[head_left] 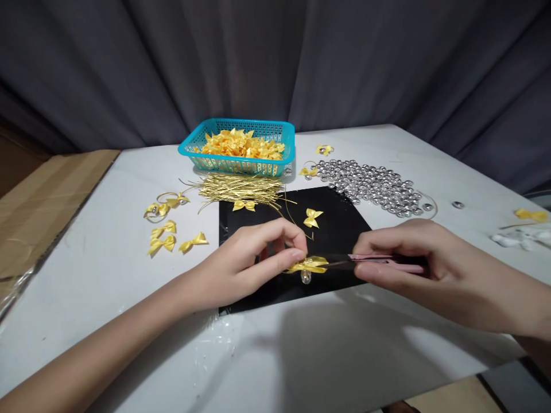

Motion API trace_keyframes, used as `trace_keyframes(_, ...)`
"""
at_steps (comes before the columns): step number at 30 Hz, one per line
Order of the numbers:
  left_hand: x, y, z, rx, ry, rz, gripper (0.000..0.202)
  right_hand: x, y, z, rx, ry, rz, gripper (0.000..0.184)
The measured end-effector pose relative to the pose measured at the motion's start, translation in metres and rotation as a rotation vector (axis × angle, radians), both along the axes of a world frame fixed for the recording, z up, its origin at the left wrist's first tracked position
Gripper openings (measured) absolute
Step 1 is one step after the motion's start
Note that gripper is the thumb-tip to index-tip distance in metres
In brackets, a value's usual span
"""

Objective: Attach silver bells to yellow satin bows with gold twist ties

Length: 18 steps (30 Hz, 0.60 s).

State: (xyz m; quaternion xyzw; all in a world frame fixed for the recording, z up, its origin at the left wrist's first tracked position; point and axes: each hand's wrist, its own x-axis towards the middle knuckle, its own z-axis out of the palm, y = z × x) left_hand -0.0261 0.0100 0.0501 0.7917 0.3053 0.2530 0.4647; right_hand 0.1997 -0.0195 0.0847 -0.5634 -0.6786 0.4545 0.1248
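I see the left hand [258, 252] left of centre, its thumb and forefinger pinching a yellow bow [316, 264] mid-frame, whose left end they hide; the right hand [424, 252], at centre right, clasps a pink tool [407, 267] between thumb and curled fingers, some out of my sight. I barely make out the tool's thin tip against the black mat [340, 221].

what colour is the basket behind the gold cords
The basket is bright turquoise blue; it shows best in the head view.
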Motion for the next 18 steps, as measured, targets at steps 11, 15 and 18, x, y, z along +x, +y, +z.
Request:
trace_keyframes(11, -0.001, -0.001, -0.001, -0.179, -0.084, -0.034, 0.011, 0.009, 0.018, -0.008, -0.160, 0.136, 0.197, 0.040)
trace_keyframes(15, -0.002, -0.001, -0.001, -0.190, -0.093, -0.048, 0.009, 0.009, 0.022, -0.008, -0.194, 0.159, 0.222, 0.039)
trace_keyframes(18, -0.002, -0.001, -0.001, -0.190, -0.088, -0.056, 0.010, 0.009, 0.023, -0.010, -0.204, 0.173, 0.246, 0.037)
